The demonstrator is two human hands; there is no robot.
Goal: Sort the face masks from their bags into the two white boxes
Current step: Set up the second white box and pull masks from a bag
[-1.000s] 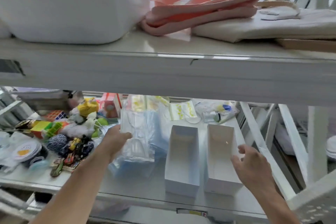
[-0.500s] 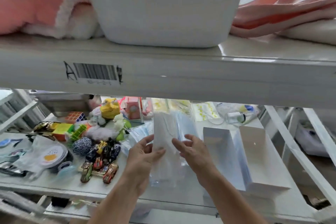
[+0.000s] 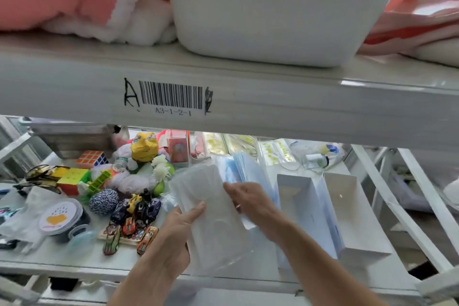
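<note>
Mask bag (image 3: 214, 228), clear, white masks inside, held above shelf (image 3: 74, 259) front, just left of two white boxes (image 3: 301, 197). Left grip (image 3: 173, 233) curled round bag's lower left edge, thumb on front. Right grip (image 3: 250, 202) pinching bag's upper right edge. Blue masks (image 3: 248, 166) behind bag. Boxes open, side by side on shelf.

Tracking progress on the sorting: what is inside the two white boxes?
The left box and the right box show only bare white insides, no masks. The left box's near end is covered by the right arm.
</note>
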